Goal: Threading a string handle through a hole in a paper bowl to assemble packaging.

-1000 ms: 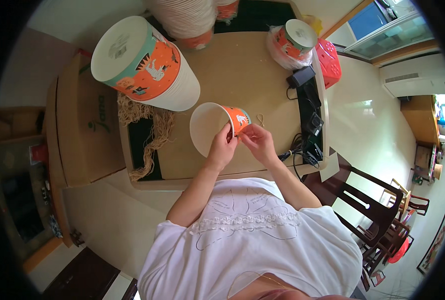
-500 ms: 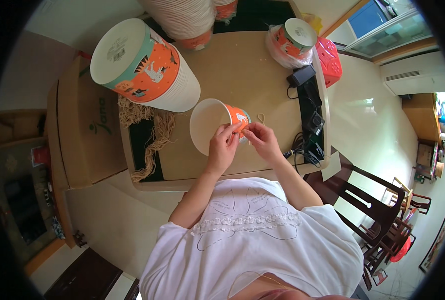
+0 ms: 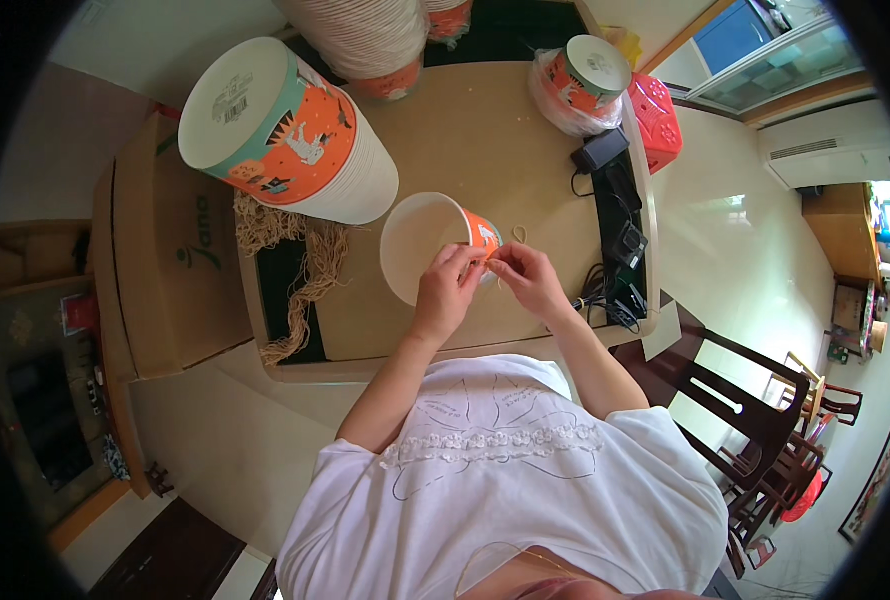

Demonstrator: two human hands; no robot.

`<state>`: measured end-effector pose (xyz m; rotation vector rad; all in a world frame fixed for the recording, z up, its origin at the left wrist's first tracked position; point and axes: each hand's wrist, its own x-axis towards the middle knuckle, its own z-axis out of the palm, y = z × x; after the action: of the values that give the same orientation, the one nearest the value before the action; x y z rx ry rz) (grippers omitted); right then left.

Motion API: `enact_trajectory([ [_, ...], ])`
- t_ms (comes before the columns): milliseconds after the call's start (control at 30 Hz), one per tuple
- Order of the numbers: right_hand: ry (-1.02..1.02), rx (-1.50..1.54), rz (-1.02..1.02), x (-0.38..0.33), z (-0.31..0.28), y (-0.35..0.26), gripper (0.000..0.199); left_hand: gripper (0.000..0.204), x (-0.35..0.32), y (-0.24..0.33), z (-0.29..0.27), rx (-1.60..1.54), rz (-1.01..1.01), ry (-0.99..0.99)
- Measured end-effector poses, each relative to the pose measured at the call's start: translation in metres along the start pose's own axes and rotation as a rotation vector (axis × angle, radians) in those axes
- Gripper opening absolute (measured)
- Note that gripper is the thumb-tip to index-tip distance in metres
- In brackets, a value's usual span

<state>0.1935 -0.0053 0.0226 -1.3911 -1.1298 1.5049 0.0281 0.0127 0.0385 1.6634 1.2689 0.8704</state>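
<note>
We pinched the orange paper cup (image 3: pixel 435 245) between our left hand (image 3: pixel 447 292) and right hand (image 3: pixel 525 280) above the beige table (image 3: pixel 465 140), brown chairs (image 3: pixel 755 420) standing right of us on the pale floor (image 3: pixel 755 250).

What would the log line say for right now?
left hand: holds paper cup | right hand: pinches at cup's side | stack of cups: lying beside | table
</note>
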Motion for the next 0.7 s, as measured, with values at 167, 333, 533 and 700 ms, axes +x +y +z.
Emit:
enact_trajectory([
  [167, -0.028, -0.127, 0.025, 0.002, -0.005, -0.001, 0.008, 0.008, 0.000, -0.001, -0.001, 0.126, 0.069, -0.065],
  [333, 0.142, -0.162, -0.155, -0.002, 0.006, -0.002, 0.004, 0.005, 0.002, 0.003, 0.004, 0.060, 0.017, -0.017],
  [533, 0.256, -0.187, -0.262, -0.002, 0.018, -0.006, 0.007, 0.007, 0.004, 0.001, 0.004, 0.146, 0.088, 0.053],
  [700, 0.307, -0.139, -0.293, 0.001, 0.024, -0.002, 0.007, 0.010, 0.005, 0.002, 0.004, 0.160, 0.088, 0.070],
])
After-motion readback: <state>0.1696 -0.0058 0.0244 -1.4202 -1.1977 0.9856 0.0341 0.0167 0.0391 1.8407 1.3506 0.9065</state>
